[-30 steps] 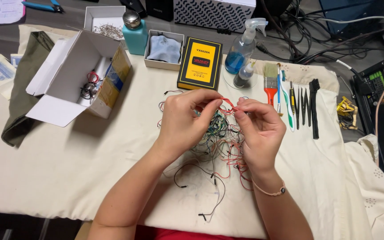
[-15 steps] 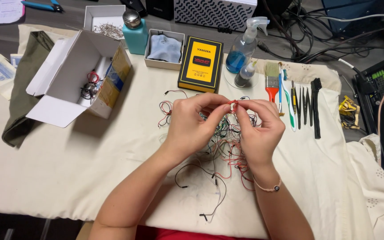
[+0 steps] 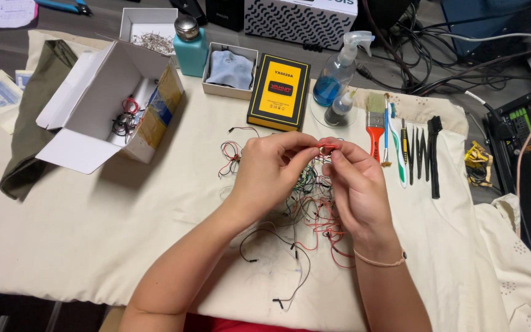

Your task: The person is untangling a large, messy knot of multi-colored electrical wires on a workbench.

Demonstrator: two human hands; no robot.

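Both hands meet above the middle of the tabletop [image 3: 93, 233], thumbs and forefingers pinched shut on a thin red wire [image 3: 326, 146] stretched between them. The left hand [image 3: 268, 169] grips one end, the right hand [image 3: 354, 184] the other. Just beneath them a tangle of wires [image 3: 305, 212], red, green and black, lies loose on the cream cloth [image 3: 450, 246]. Behind sits a yellow box [image 3: 279, 92]; to the right, a red-handled brush [image 3: 374, 126] and a row of black tools [image 3: 425, 150].
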